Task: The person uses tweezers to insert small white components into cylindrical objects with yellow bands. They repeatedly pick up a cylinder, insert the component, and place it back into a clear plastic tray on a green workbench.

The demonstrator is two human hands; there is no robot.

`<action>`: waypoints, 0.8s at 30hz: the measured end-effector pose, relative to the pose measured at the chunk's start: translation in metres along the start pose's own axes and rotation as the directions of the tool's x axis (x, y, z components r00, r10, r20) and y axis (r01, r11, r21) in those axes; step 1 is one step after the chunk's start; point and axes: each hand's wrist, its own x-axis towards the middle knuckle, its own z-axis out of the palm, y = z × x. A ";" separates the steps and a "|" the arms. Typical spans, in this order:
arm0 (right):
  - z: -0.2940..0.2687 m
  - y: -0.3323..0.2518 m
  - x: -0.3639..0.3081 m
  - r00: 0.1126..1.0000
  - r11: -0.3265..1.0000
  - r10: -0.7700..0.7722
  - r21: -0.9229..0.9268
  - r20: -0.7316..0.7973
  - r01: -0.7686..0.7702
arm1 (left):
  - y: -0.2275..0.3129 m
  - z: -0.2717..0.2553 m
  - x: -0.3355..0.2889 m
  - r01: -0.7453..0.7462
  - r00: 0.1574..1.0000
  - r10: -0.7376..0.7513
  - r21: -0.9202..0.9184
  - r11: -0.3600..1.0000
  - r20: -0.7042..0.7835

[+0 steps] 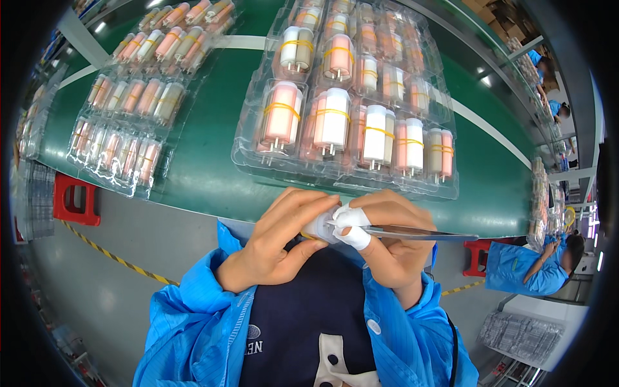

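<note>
Close to my chest, my left hand [277, 238] is closed round a whitish, translucent cylinder [317, 227], one end of it turned to the right. My right hand [393, 235] pinches a pair of metal tweezers [422, 232] with thumb and forefinger, both wrapped in white tape. The tweezers' tip touches or nearly touches the cylinder's end; the fingers partly cover that spot. Just beyond my hands, a clear plastic tray [258, 161] holds several pink, white and grey cylinders [335, 119] bundled with yellow rubber bands, with short pale pins at their near ends.
The trays stand on a green work surface [206, 142]. More clear trays of bundled cylinders [132, 97] lie at the left. Red stools [76, 200] stand below the bench edge. On the right, another person [538, 267] in blue sits near stacked clear trays [522, 338].
</note>
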 end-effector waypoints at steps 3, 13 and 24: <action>-0.004 -0.003 0.007 0.996 1.000 0.009 -0.004 0.088 -0.009 | 0.000 -0.003 0.002 -0.046 0.998 0.043 0.073 0.996 0.047; 0.004 0.005 -0.001 0.977 0.939 0.184 0.313 -0.106 -0.143 | -0.003 -0.008 -0.002 0.127 0.992 -0.128 -0.171 0.977 0.010; 0.004 0.008 0.000 0.994 0.985 0.067 0.166 -0.084 -0.052 | -0.004 -0.003 -0.003 0.153 0.988 -0.156 -0.261 0.953 0.010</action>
